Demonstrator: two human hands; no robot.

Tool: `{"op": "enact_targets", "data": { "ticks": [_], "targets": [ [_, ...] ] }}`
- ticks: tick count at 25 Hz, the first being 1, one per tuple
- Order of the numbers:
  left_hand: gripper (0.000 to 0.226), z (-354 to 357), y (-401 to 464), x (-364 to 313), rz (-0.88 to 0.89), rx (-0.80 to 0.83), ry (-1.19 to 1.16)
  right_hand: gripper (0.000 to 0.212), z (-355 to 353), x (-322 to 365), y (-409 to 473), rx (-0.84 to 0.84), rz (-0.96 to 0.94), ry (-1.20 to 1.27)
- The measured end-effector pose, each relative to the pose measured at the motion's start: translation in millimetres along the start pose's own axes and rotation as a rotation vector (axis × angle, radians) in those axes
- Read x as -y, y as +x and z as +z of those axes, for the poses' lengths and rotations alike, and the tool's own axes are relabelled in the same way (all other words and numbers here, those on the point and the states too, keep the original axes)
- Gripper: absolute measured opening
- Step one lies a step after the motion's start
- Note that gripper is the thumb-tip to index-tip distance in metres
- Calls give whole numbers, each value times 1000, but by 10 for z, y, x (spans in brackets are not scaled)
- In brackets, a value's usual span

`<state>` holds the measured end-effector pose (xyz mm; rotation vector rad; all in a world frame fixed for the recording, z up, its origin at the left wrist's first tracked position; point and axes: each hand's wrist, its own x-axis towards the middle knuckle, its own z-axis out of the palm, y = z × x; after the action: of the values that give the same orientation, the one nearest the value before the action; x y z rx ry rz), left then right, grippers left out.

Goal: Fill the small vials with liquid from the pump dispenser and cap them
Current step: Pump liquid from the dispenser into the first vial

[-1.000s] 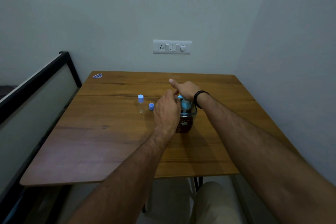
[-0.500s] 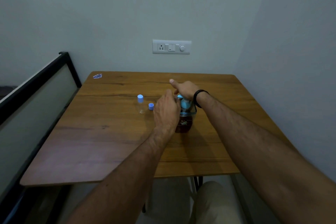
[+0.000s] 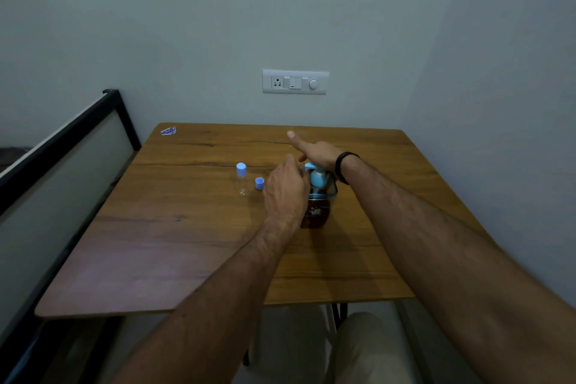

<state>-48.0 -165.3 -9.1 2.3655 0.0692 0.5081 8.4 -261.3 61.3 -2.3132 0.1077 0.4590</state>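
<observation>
near the middle of the worktop (image 3: pixel 193 227) stands the pump bottle (image 3: pixel 316 209) w/ dark liquid. right hand (image 3: pixel 314 151) lies flat on the pump head, fingers straight, prob to press it down. left hand (image 3: pixel 285 193) sits curled by the spout, likely holding a vial under it to catch the liquid; vial itself hidden, so grip can't be confirmed. capped vial (image 3: pixel 241 179) stands left of the hands, w/ a loose blue cap (image 3: pixel 259 183) just beside it, prob waiting for the vial being filled.

No text legible anywhere — labels too blurred.
</observation>
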Motion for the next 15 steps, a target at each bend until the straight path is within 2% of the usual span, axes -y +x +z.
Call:
{"op": "enact_targets", "data": {
  "ticks": [2, 3, 6, 7, 8, 11, 12, 15],
  "targets": [
    [14, -4, -1, -12, -1, 3, 0, 105, -1, 15, -32, 13, 20, 13],
    [14, -12, -4, -13, -3, 2, 3, 100, 22, 10, -15, -13, 5, 1],
    [14, -17, -10, -27, -4, 8, 12, 66, 70, -19, 29, -126, -65, -22],
    [14, -19, -9, -32, -4, 11, 14, 62, 66, -19, 26, -132, -74, -33],
    [14, -30, -15, -40, -5, 10, 14, 64, 53, -18, 17, -109, -70, -38],
    [14, -56, -23, -55, -8, 6, -6, 94, -2, 4, -54, 4, -6, 3],
    [14, -59, -25, -59, -9, 7, -7, 98, 2, 3, -60, 6, -2, 14],
    [14, -60, -28, -58, -11, 7, 2, 77, 64, -22, 4, -107, -58, -11]
  ]
}}
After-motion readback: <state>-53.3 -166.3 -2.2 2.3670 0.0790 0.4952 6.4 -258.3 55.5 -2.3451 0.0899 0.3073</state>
